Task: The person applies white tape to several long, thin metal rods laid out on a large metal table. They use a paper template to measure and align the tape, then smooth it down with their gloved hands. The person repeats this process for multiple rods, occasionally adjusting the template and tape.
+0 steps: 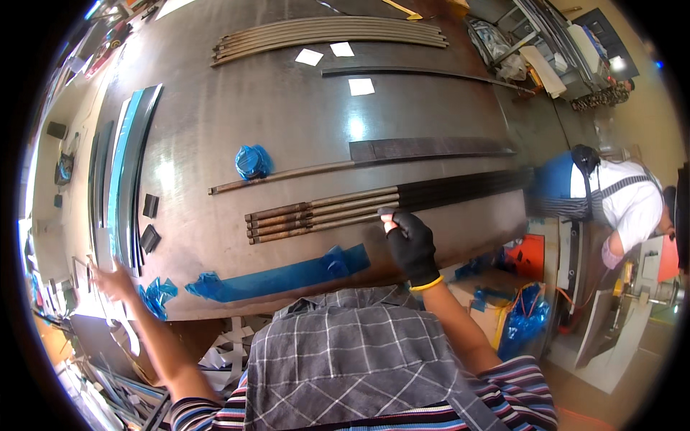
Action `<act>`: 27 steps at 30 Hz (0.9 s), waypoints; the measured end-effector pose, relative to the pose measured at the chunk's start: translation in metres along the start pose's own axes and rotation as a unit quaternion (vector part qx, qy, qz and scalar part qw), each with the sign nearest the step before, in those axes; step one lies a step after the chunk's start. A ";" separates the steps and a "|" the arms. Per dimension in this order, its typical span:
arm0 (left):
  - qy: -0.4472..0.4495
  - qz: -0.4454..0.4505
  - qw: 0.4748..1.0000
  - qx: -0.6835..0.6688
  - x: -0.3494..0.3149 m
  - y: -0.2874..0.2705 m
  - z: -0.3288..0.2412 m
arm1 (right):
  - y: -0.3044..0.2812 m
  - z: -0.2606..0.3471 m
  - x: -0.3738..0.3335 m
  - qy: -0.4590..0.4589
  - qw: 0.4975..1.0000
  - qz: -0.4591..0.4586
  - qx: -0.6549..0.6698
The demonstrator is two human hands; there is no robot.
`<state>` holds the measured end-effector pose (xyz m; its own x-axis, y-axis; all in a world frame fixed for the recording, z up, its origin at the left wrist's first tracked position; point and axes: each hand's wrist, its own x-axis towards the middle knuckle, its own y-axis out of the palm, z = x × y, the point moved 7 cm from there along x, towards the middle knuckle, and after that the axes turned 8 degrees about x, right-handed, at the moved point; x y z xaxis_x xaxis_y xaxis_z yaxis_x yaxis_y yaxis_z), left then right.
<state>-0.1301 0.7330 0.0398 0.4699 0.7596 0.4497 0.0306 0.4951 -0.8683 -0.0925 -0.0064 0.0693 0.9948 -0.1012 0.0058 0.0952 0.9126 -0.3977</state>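
Observation:
My left hand (113,282), bare, reaches over the table's left edge with its fingers apart. A white curled strip (126,334) hangs just below it; whether they touch is unclear. My right hand (411,248) wears a black glove with bare fingertips. Its thumb and forefinger are drawn together beside the nearest of several metal tubes (323,208), and anything between them is too small to make out. The tubes lie side by side, brown at their left ends, with black sleeves (460,188) over their right parts. Behind them, a single tube (280,174) leads to a flat dark strip (431,149).
Blue film (287,278) lies along the near edge of the metal table (194,108). A blue-wrapped roll (253,162) stands behind it. Long dark and blue profiles (129,179) lie at the left, more tubes (330,34) at the far side. A co-worker (618,190) bends over at the right.

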 end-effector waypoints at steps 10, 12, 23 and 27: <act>0.165 0.633 0.291 -0.698 -0.379 -0.262 -0.279 | 0.113 0.029 -0.025 0.267 0.578 0.177 0.751; 0.087 0.663 0.299 -0.681 -0.376 -0.246 -0.282 | 0.113 0.044 -0.021 0.239 0.629 0.192 0.714; -0.033 0.504 0.480 -0.717 -0.241 -0.110 -0.258 | 0.002 -0.042 -0.029 0.229 0.886 0.342 0.214; 0.378 0.478 0.711 -0.352 -0.254 -0.257 -0.311 | -0.120 -0.072 0.075 0.123 0.977 -0.005 0.172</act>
<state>0.0168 0.2814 0.0841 0.9044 0.0324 -0.4255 -0.3121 -0.6298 -0.7113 -0.0318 -0.1526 0.0512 0.9591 -0.1650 -0.2298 0.1537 0.9859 -0.0662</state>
